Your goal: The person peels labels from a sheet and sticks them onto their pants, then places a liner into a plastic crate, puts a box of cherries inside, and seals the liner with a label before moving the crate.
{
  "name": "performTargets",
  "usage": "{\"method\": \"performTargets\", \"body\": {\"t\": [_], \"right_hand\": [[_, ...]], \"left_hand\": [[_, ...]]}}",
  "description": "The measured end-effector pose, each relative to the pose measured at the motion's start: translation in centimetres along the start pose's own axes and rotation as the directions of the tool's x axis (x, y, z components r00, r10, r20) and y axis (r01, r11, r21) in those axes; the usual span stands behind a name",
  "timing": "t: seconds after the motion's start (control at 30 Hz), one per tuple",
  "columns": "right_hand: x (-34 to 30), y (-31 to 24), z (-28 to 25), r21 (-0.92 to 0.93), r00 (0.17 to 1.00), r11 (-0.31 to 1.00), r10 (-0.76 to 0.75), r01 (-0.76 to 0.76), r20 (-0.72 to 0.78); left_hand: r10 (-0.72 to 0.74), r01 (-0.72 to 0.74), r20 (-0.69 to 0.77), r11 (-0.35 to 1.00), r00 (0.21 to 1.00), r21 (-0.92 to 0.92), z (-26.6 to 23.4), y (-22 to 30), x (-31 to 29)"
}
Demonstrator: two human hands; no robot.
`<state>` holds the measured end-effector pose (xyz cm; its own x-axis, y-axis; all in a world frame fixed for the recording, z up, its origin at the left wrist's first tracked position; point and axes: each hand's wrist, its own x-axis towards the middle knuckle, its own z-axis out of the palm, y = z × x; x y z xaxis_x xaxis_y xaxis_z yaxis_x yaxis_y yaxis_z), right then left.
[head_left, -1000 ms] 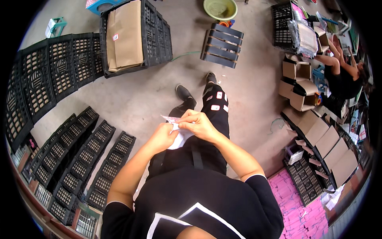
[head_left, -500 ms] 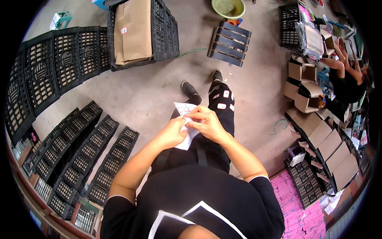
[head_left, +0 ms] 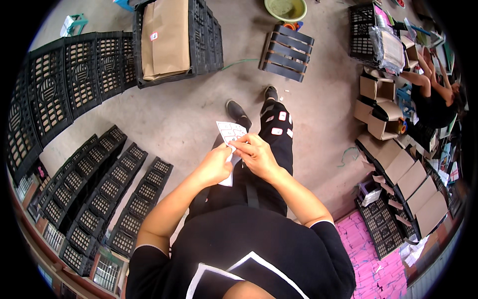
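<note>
I hold a white sheet of small stickers [head_left: 228,133] in front of my waist, over my black trousers. My left hand [head_left: 216,165] grips the sheet's lower part from the left. My right hand [head_left: 255,153] pinches at the sheet's right edge with its fingertips. Several small white stickers [head_left: 277,131] are stuck on my right trouser leg. My black shoes [head_left: 237,111] stand on the grey concrete floor.
A black crate [head_left: 209,35] holding a brown paper package [head_left: 166,38] stands ahead. Flat black crate panels [head_left: 94,184] lie at left. A folded crate [head_left: 287,52] and green basin [head_left: 285,8] are ahead right. Another person [head_left: 438,99] sits among cardboard boxes [head_left: 398,169] at right.
The sheet has risen and turned flatter toward the camera. My right hand has shifted from covering it to picking at its right edge. I have stepped slightly forward.
</note>
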<state>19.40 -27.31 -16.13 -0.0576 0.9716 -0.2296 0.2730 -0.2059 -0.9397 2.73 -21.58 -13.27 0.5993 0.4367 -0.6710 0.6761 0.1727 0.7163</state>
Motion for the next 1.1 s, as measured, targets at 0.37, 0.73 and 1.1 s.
{"method": "performTargets", "body": {"t": [0.37, 0.73, 1.1], "right_hand": [[-0.2, -0.6, 0.2, -0.093, 0.988, 0.996, -0.015, 0.001, -0.154], [-0.2, 0.1, -0.2, -0.144, 0.984, 0.983, -0.13, 0.113, -0.119], [-0.6, 0.5, -0.3, -0.245, 0.986, 0.965, -0.119, 0.088, -0.116]], "left_hand": [[-0.028, 0.015, -0.066, 0.982, 0.997, -0.189, 0.1, 1.2, 0.9], [-0.228, 0.251, 0.106, 0.911, 0.968, -0.328, -0.9, 1.7, 0.7], [-0.062, 0.051, -0.05, 0.978, 0.997, -0.201, 0.4, 1.3, 0.6]]}}
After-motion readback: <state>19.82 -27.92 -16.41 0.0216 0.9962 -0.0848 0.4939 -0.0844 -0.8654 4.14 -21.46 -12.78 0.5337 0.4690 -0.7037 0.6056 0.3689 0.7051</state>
